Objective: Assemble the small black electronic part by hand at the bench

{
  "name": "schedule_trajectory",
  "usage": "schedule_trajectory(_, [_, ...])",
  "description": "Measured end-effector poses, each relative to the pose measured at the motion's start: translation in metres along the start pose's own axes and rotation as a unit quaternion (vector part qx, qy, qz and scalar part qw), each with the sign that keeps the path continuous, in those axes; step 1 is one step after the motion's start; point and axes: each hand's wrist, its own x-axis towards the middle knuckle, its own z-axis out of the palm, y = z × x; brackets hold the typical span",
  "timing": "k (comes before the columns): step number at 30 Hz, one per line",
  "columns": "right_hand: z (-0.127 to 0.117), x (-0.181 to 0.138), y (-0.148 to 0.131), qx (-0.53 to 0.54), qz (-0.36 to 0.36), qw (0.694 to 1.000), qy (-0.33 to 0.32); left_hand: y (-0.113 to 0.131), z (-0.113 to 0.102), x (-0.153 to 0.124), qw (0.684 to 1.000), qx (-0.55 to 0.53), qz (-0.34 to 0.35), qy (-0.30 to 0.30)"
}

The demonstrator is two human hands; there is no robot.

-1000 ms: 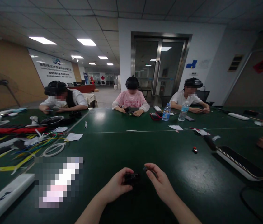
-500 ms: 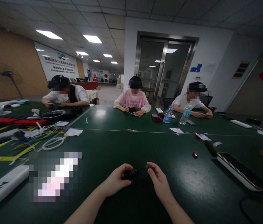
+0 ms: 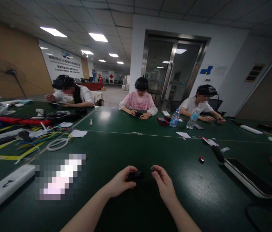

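My left hand [image 3: 122,183] is closed around a small black device [image 3: 136,175], with the thumb below and the fingers over its left end. The kind of device is too dark to make out. A short gap to the right, my right hand [image 3: 163,180] pinches a tiny dark piece [image 3: 152,169] between thumb and fingertips. That piece is too small to name, and it is apart from the black device. Both hands are just above the green table [image 3: 116,212].
Left of my hands lie a blurred-out bright rectangle [image 3: 63,177] and a long white bar [image 3: 5,188]. A small red-and-black object [image 3: 201,159] and a dark-screened slab [image 3: 249,175] are at right. Bottles [image 3: 174,118] stand farther back. Several people sit around the table.
The view has shifted slightly. Both hands keep their holds, and the tiny piece in my right hand is turned a little. Across the table, the left person's hand has risen.
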Motion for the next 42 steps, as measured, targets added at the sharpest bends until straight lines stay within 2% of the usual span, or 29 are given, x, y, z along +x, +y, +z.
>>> schedule_trajectory(7, [0.006, -0.005, -0.018, -0.067, -0.034, 0.995, -0.072, -0.003, 0.003, -0.003, 0.999, 0.010, 0.030, 0.001])
schedule_trajectory(10, [0.010, -0.009, -0.029, -0.116, -0.090, 0.982, -0.115, -0.003, 0.005, -0.004, 0.998, 0.038, 0.041, 0.012])
schedule_trajectory(15, [0.017, -0.014, -0.042, -0.191, -0.137, 0.957, -0.171, 0.002, 0.005, -0.006, 0.995, 0.087, 0.042, 0.027])
schedule_trajectory(22, [0.019, -0.015, -0.044, -0.252, -0.188, 0.934, -0.171, -0.002, 0.005, -0.004, 0.996, 0.067, 0.059, 0.012])
schedule_trajectory(28, [0.020, -0.015, -0.044, -0.274, -0.188, 0.927, -0.176, -0.004, 0.005, -0.002, 0.998, 0.024, 0.057, -0.001])
schedule_trajectory(42, [0.023, -0.016, -0.044, -0.269, -0.157, 0.934, -0.177, -0.001, 0.004, -0.005, 0.999, 0.017, 0.036, 0.002])
